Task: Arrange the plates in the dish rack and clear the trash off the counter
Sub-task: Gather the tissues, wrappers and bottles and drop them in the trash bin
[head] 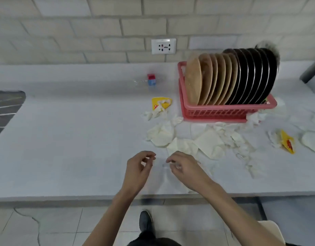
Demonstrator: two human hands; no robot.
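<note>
Head view takes in a pale counter (73, 139) with the pink dish rack (215, 114) at its far right. The plates (231, 77) already stand on edge in it, tan ones to the left and black ones to the right. Crumpled white napkins (162, 134) spread in front of and beside the rack, some touching its front wall.

The left hand (137, 169) and right hand (185, 171) hover near the counter's front edge, close together but apart, fingers curled as if pinching. A faint clear film (164, 165) seems to lie between them — whether either hand actually grips it, I cannot tell.

One yellow wrapper (161, 102) lies just left of the rack, a second yellow wrapper (287, 142) sits far right, and a clear bottle (149, 80) lies near the wall.

Likely risks: a quick sweep could send the light napkins off the edge, tugging those against the rack could shift it, and the bottle may roll if nudged.

Litter at the right runs out of frame — a blurred grey shape behind the plates is unreadable.
</note>
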